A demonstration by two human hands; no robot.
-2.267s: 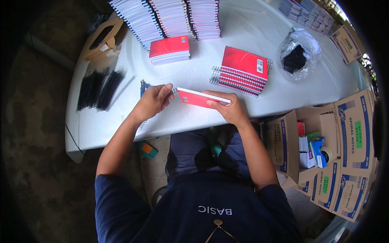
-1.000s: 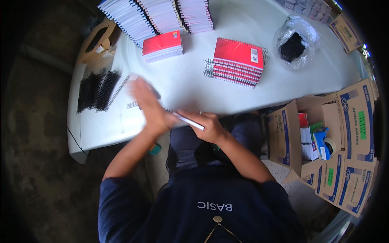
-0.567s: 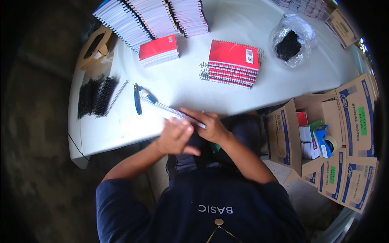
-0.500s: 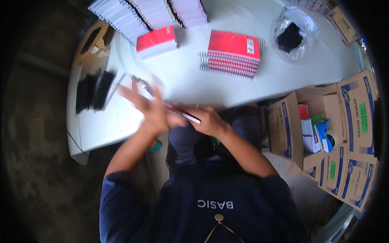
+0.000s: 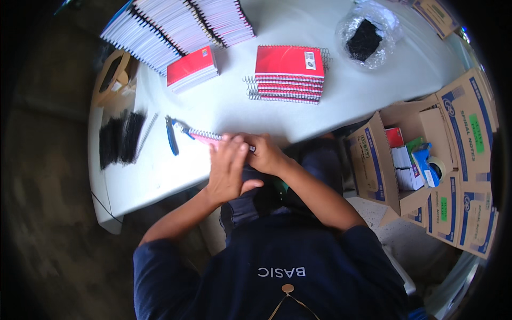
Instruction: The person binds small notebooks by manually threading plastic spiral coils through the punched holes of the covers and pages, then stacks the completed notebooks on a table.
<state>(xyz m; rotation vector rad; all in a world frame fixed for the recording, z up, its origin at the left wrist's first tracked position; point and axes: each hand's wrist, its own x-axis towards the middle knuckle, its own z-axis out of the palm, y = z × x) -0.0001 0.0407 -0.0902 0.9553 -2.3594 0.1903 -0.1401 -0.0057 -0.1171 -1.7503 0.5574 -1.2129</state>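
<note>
A spiral notebook (image 5: 205, 140) with a pinkish face and a silvery wire coil along its edge slants over the table's near edge. Its right end is gripped by my right hand (image 5: 269, 154), whose fingers partly disappear behind my left hand. My left hand (image 5: 228, 168) lies over the notebook and coil, fingers stretched out and thumb apart. Beyond the coil's far left end, blue-handled pliers (image 5: 172, 137) rest on the white table (image 5: 154, 181). Left of them are bundles of black spiral coils (image 5: 121, 140) and one loose coil (image 5: 146, 137).
A stack of red spiral notebooks (image 5: 289, 64) and a smaller red-topped stack (image 5: 190, 66) stand farther back, beside tall rows of bound books (image 5: 176, 26). Plastic wrap holds black material (image 5: 364, 41). At right, an open carton (image 5: 369, 160) contains notebooks and a blue tape dispenser (image 5: 425, 165).
My left hand, blurred and spread above the notebook before, now rests on it. The notebook's coil and pink face have come into sight, and the pliers show plainly on the table.
</note>
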